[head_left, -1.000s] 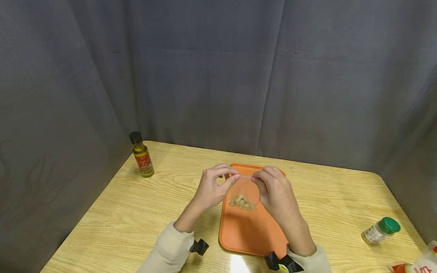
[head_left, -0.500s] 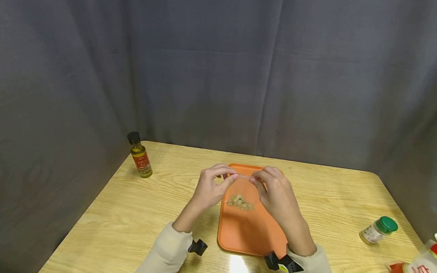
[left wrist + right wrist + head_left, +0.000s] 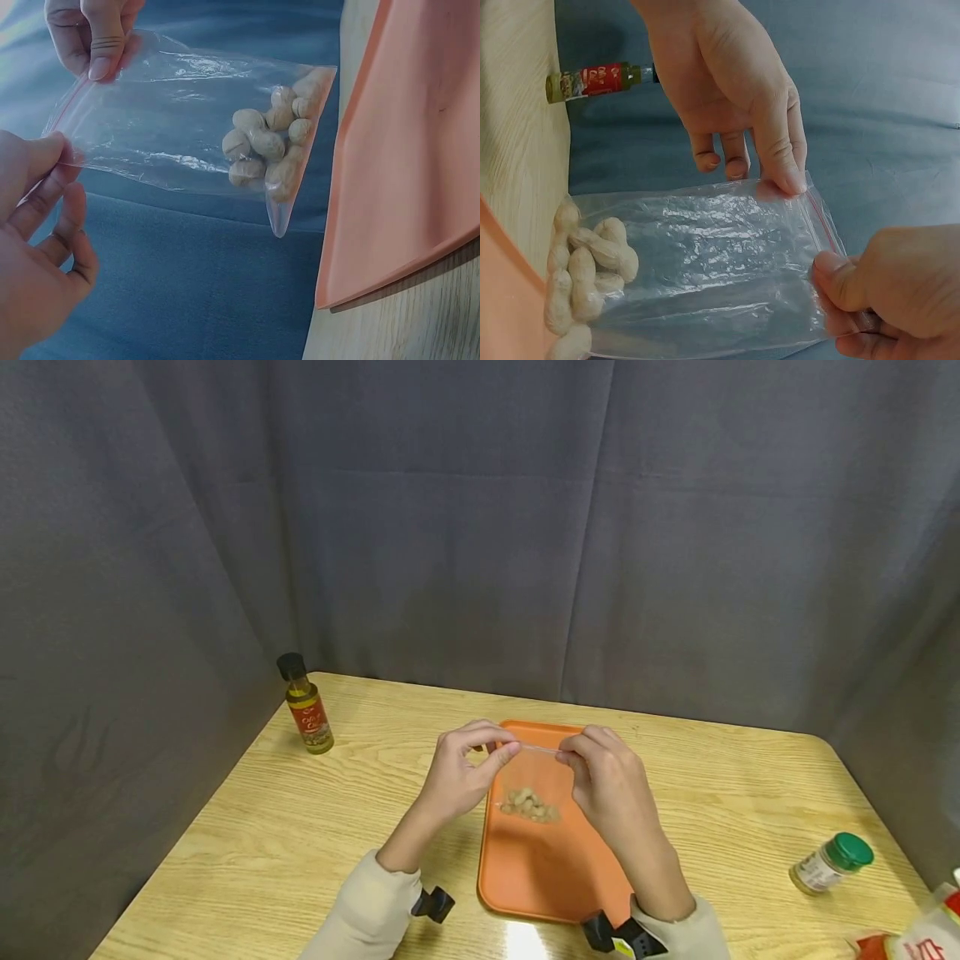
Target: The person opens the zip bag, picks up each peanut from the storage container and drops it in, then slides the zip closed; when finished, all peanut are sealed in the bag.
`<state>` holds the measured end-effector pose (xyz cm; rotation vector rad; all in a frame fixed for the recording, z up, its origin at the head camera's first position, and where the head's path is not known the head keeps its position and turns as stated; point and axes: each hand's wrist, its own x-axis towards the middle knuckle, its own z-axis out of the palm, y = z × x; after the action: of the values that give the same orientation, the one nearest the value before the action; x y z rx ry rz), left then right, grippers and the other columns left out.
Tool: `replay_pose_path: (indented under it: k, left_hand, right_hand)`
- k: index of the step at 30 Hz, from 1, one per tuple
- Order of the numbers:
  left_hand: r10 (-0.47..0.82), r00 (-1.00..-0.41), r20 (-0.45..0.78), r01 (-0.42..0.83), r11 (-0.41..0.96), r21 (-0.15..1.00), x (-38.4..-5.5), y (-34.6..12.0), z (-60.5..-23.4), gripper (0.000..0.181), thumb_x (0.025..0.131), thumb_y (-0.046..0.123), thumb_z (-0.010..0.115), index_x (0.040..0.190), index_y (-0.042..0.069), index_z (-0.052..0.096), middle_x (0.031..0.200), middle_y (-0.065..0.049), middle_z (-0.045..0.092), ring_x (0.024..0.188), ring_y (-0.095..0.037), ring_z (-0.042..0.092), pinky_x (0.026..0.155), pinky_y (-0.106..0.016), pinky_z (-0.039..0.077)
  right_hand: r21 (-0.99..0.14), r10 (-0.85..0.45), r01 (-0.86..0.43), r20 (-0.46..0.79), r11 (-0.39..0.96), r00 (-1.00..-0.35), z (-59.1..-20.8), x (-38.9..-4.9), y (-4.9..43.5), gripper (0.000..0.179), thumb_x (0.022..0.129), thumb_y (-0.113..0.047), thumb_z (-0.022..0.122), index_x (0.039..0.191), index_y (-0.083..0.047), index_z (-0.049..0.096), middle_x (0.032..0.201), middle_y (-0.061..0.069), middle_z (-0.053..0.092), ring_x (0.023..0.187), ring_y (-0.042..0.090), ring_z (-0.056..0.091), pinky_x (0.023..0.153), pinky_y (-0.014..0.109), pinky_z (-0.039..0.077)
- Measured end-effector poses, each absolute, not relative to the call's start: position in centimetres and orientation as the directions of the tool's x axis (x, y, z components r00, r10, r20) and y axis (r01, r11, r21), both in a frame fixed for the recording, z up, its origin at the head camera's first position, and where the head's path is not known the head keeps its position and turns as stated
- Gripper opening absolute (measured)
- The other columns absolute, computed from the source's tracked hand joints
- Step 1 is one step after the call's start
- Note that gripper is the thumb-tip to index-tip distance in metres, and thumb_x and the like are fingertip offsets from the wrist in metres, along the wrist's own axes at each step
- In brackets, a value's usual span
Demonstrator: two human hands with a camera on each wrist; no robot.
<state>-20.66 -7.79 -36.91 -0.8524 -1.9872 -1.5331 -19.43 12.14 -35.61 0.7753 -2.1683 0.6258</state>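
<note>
A clear zip-lock bag (image 3: 720,247) with a red seal line hangs in the air above the orange tray (image 3: 555,885). Several unshelled peanuts (image 3: 262,139) lie at its bottom end. My left hand (image 3: 461,772) pinches one top corner between thumb and forefinger; its other fingers are loosely bent in the left wrist view. At the opposite part of the top edge, my right hand (image 3: 611,785) pinches the seal with thumb and fingers. The bag's mouth is stretched in a line between both hands. Whether the seal is fully pressed together I cannot tell.
An oil bottle (image 3: 309,714) with a black cap stands at the table's back left. On the right is a green-capped spice jar (image 3: 831,864). A red and white package (image 3: 926,939) is cut off at the lower right corner. Grey curtains (image 3: 450,527) enclose the table.
My right fingers have shifted slightly to the right along the bag's top edge, widening the gap between the hands. My left hand keeps its hold; the bag still hangs over the tray.
</note>
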Motion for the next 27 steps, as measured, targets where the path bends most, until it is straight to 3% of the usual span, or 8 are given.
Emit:
replay_pose_path:
  k: [8, 15, 27]
  left_hand:
    - [0.183, -0.679, 0.711, 0.734, 0.174, 0.656, -19.8, -7.8, -35.7, 0.008, 0.088, -0.008, 0.069, 0.086, -0.004, 0.075, 0.081, -0.014, 0.069, 0.071, -0.022, 0.055, 0.066, -0.031, 0.045]
    - [0.171, -0.701, 0.693, 0.714, 0.181, 0.677, -19.8, -8.1, -35.7, 0.007, 0.089, -0.006, 0.069, 0.088, -0.004, 0.076, 0.082, -0.014, 0.070, 0.073, -0.023, 0.058, 0.069, -0.032, 0.047]
    - [0.176, -0.695, 0.698, 0.719, 0.172, 0.673, -19.9, -8.0, -35.8, 0.008, 0.088, -0.007, 0.068, 0.087, -0.004, 0.075, 0.082, -0.014, 0.070, 0.072, -0.022, 0.059, 0.069, -0.033, 0.047]
  right_hand:
    - [-0.250, -0.302, -0.659, 0.737, 0.709, -0.605, -35.4, -19.3, 12.5, 0.011, 0.076, 0.002, 0.082, 0.080, -0.001, 0.072, 0.076, 0.003, 0.063, 0.068, 0.017, 0.057, 0.057, 0.031, 0.049]
    - [-0.303, -0.294, -0.634, 0.690, 0.712, -0.661, -35.1, -19.1, 13.1, 0.010, 0.077, -0.001, 0.082, 0.082, -0.003, 0.073, 0.079, 0.003, 0.065, 0.069, 0.015, 0.057, 0.058, 0.031, 0.048]
    - [-0.250, -0.289, -0.679, 0.766, 0.690, -0.575, -35.5, -19.7, 13.2, 0.016, 0.077, 0.012, 0.078, 0.077, -0.001, 0.069, 0.074, 0.005, 0.062, 0.069, 0.021, 0.058, 0.058, 0.033, 0.051]
